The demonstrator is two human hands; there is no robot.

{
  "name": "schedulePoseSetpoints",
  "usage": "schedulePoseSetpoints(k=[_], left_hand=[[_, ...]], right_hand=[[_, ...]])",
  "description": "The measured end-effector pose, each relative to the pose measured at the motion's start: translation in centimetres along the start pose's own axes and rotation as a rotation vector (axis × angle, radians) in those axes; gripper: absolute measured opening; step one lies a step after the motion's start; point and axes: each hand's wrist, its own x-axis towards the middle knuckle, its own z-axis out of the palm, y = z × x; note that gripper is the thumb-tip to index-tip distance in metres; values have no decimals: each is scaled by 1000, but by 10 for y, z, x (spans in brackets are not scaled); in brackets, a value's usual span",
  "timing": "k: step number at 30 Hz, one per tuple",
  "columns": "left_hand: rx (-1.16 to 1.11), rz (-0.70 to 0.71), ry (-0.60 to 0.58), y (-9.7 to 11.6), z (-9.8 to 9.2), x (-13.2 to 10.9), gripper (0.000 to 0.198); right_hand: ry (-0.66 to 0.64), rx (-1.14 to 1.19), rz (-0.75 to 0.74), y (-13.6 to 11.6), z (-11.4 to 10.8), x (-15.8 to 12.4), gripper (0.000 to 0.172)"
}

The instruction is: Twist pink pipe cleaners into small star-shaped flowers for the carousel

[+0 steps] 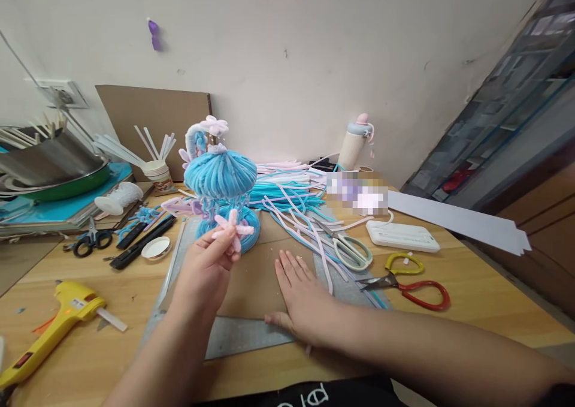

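Between the thumb and fingers of my left hand (209, 263) is a pink star-shaped flower (233, 230) that looks made of fuzzy pipe cleaner. Right behind it stands a blue fuzzy lamp-like ornament (220, 176), with a domed top, hanging strands, a curved stem and pale pink flowers; the flower partly hides its round blue base. My right hand (300, 293) lies flat with fingers spread on a brown cardboard sheet (251, 281), which rests on a grey mat (238, 338).
Blue and pink pipe cleaners (287, 194) lie behind the cardboard. At right are white-handled scissors (353, 251), red-and-yellow scissors (413, 281) and a white power bank (402, 236). A yellow glue gun (58, 320), black scissors (93, 239) and a paper cup (157, 173) are at left. A bottle (354, 146) stands behind.
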Motion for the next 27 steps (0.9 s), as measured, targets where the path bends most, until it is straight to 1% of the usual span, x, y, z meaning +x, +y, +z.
schedulePoseSetpoints(k=[2, 4, 5, 6, 8, 9, 10, 11, 12, 14, 15, 16, 17, 18, 19, 20, 21, 22, 23, 24, 26, 27], left_hand=[[-15, 33, 28, 14, -3, -7, 20], [-3, 51, 66, 26, -9, -14, 18], [-6, 61, 88, 31, -12, -17, 16], [-12, 76, 109, 37, -16, -20, 15], [-8, 111, 132, 48, -23, -28, 17], [1, 107, 153, 54, -26, -31, 16], [-6, 114, 186, 59, -30, -35, 15], [-23, 111, 207, 63, -33, -39, 15], [-16, 106, 233, 66, -36, -42, 15], [-8, 62, 271, 64, -41, -45, 13], [6, 13, 264, 59, -42, -45, 12], [3, -40, 222, 51, -42, -44, 14], [10, -95, 191, 41, -41, -41, 14], [21, -157, 153, 30, -39, -39, 14], [34, -225, 109, 19, -36, -35, 15], [46, -273, 76, 8, -32, -32, 16], [64, -306, 62, -1, -29, -28, 18], [78, -324, 63, -9, -25, -24, 21], [90, -332, 65, -14, -22, -21, 23], [105, -345, 57, -19, -19, -18, 24], [145, -348, 29, -26, -13, -12, 25], [163, -340, 11, -29, -10, -9, 25]], right_hand=[[2, 6, -12, -11, 3, 5, 104], [-3, 45, -70, -28, 4, 10, 104], [7, 83, -132, -38, 3, 12, 103], [3, 131, -240, -49, 1, 15, 100], [-84, 248, -524, -63, -5, 18, 87], [-118, 291, -599, -66, -9, 20, 83], [-102, 315, -602, -64, -14, 21, 81], [-63, 309, -559, -59, -18, 23, 81], [-13, 284, -467, -50, -21, 24, 82], [70, 213, -161, -29, -23, 26, 83], [78, 181, -32, -20, -22, 26, 85], [48, 164, -4, -14, -21, 25, 86], [11, 158, -81, -11, -20, 23, 87], [-52, 178, -242, -11, -20, 21, 85], [-115, 223, -404, -12, -20, 19, 80], [-158, 277, -513, -15, -21, 18, 70], [-156, 326, -542, -17, -23, 17, 58], [-113, 376, -500, -18, -26, 16, 45], [-66, 432, -404, -16, -29, 17, 34], [-24, 499, -274, -13, -32, 18, 26], [49, 708, -14, -2, -39, 22, 19], [61, 844, 54, 4, -42, 23, 17]])
